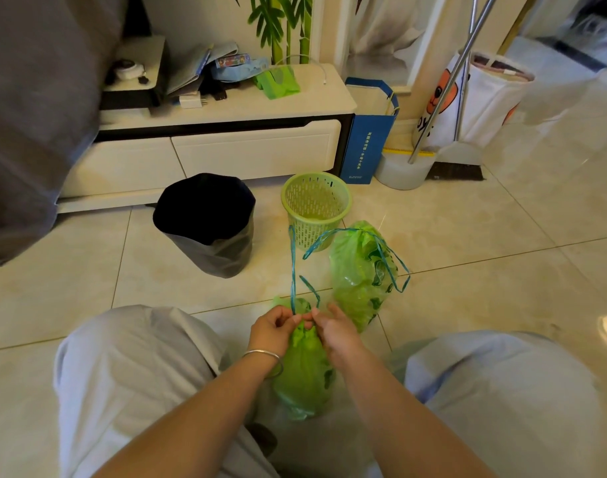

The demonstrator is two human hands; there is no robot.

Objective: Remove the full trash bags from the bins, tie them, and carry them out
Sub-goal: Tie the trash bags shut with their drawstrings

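Observation:
A full green trash bag [304,377] stands on the floor between my knees. My left hand [276,331] and my right hand [336,331] pinch its blue drawstring [292,267] at the gathered neck, with the cord looping upward. A second green trash bag [362,274] with its neck drawn shut by a blue cord lies just beyond my right hand. Behind it stands an empty green perforated bin [316,207]. A dark bin [209,224] lined with a black bag sits to the left.
A low white TV cabinet [226,146] with clutter and a roll of green bags [278,81] runs along the back. A blue paper bag [369,132], a white bucket [404,172], metal poles [464,63] and a white laundry bag [485,98] stand at the right. Tiled floor all round.

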